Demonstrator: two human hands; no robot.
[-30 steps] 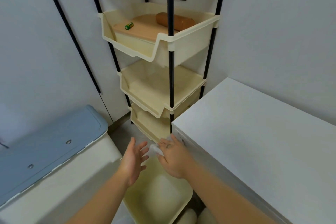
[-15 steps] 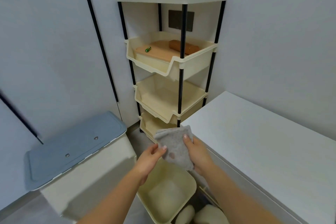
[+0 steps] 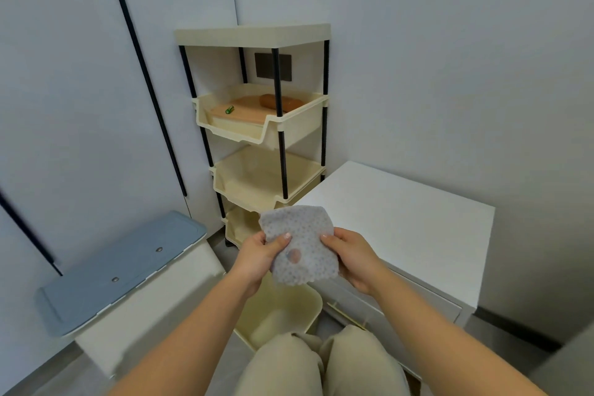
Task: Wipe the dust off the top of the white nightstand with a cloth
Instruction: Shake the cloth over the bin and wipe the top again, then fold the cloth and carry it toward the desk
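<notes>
A grey dotted cloth (image 3: 297, 243) with a small brownish spot near its middle is spread in the air between my hands. My left hand (image 3: 257, 259) pinches its left edge and my right hand (image 3: 352, 259) grips its right edge. The white nightstand (image 3: 405, 219) stands just to the right of the cloth, against the wall, its flat top bare. The cloth hangs in front of the nightstand's near left corner and is not touching the top.
A cream shelf rack (image 3: 260, 125) with black posts stands in the corner behind the cloth; its upper tray holds a brown roll (image 3: 278, 101) and a small green item (image 3: 229, 110). A cream bin (image 3: 289, 309) sits on the floor below my hands. A blue-lidded box (image 3: 122, 267) stands left.
The cloth came up out of the low bin area and is now held spread in both hands. My view has pulled back and up, showing the whole rack and more of the nightstand.
</notes>
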